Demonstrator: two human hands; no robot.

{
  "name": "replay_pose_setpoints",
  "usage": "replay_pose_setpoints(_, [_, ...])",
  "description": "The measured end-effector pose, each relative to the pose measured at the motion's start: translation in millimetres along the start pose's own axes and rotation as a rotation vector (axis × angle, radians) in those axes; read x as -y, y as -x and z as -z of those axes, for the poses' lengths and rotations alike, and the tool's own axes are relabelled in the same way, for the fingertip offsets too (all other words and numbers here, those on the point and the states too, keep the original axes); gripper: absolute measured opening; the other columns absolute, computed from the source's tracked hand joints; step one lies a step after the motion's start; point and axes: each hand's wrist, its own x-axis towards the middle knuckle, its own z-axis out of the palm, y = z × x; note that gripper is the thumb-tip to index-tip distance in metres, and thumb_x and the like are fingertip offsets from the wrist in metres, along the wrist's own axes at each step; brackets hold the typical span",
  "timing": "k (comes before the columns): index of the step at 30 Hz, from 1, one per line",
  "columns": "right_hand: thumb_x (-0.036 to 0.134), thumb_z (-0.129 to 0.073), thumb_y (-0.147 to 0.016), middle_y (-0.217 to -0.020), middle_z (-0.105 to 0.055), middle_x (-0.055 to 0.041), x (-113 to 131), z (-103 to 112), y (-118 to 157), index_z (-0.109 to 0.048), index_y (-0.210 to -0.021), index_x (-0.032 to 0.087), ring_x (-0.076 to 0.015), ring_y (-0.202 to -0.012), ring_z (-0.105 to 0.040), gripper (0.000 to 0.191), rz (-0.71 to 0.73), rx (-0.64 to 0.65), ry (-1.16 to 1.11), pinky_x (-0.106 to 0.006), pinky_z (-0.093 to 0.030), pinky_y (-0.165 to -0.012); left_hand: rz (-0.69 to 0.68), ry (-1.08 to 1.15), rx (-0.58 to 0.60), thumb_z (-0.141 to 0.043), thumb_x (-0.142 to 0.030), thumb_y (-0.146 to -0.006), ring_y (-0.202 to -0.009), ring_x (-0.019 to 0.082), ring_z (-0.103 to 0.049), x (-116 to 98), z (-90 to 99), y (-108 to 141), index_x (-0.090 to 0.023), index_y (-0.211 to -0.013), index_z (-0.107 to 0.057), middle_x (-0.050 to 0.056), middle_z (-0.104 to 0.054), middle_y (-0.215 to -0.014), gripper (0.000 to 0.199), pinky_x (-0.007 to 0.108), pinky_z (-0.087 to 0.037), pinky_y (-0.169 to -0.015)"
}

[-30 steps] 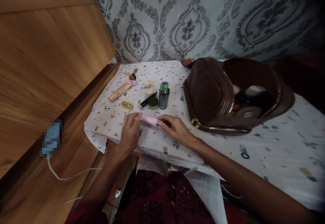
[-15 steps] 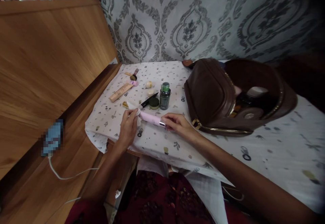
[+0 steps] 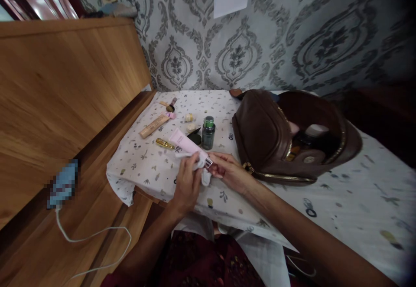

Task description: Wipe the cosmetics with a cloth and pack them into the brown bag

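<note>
A pink cosmetic tube (image 3: pixel 186 142) with a silver cap is held up over the table, its flat end pointing away to the left. My right hand (image 3: pixel 225 170) pinches it at the silver cap. My left hand (image 3: pixel 189 178) is closed on a white cloth (image 3: pixel 205 177) and presses it against the tube near the cap. Just beyond the tube stand a dark green bottle (image 3: pixel 208 135) with a green cap and a low dark green jar (image 3: pixel 195 138), partly hidden. A gold tube (image 3: pixel 165 143) lies to the left of the pink one.
An open brown leather bag (image 3: pixel 260 135) with items inside stands on the right. Farther back on the patterned tablecloth (image 3: pixel 143 170) lie a beige tube (image 3: pixel 155 125), a makeup brush (image 3: pixel 171 106) and a small yellow-banded container (image 3: pixel 190 117). A wooden panel (image 3: pixel 71 70) borders the left.
My left hand with the cloth has slid right along the pink tube, from its flat end to near the cap. The tube now tilts more, and the gold tube is more visible.
</note>
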Motion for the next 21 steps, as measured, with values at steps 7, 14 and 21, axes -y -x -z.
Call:
replay_pose_setpoints(7, [0.045, -0.091, -0.059, -0.061, -0.059, 0.0028, -1, 2, 3, -0.075, -0.097, 0.017, -0.0067, -0.053, -0.051, 0.05, -0.039, 0.077, -0.007, -0.018, -0.036, -0.049, 0.412, 0.564, -0.374, -0.066, -0.043, -0.087, -0.105, 0.018, -0.062, 4, 13.0, -32, -0.021, -0.127, -0.048, 0.009, -0.061, -0.119, 0.049, 0.026, -0.05, -0.088])
replay_pose_setpoints(14, [0.05, -0.085, -0.068, -0.076, -0.068, -0.0003, -7, 0, 4, -0.069, -0.106, 0.017, -0.0078, -0.057, -0.057, 0.053, 0.037, 0.212, 0.189, -0.018, -0.038, -0.05, 0.669, 0.806, -0.326, -0.073, -0.054, -0.076, -0.068, 0.013, -0.065, -3, 29.7, -39, -0.018, -0.109, -0.061, 0.0, -0.067, -0.079, 0.051, 0.021, -0.051, -0.064])
replay_pose_setpoints(21, [0.06, -0.084, -0.06, -0.067, -0.064, 0.0042, -9, -2, 7, -0.047, -0.083, 0.02, -0.0098, -0.05, -0.057, 0.059, 0.205, 0.178, 0.19, -0.019, -0.043, -0.045, 0.588, 0.59, -0.006, -0.074, -0.051, -0.076, -0.093, 0.021, -0.068, -22, 11.4, -17, -0.018, -0.118, -0.059, 0.007, -0.071, -0.105, 0.056, 0.028, -0.055, -0.082])
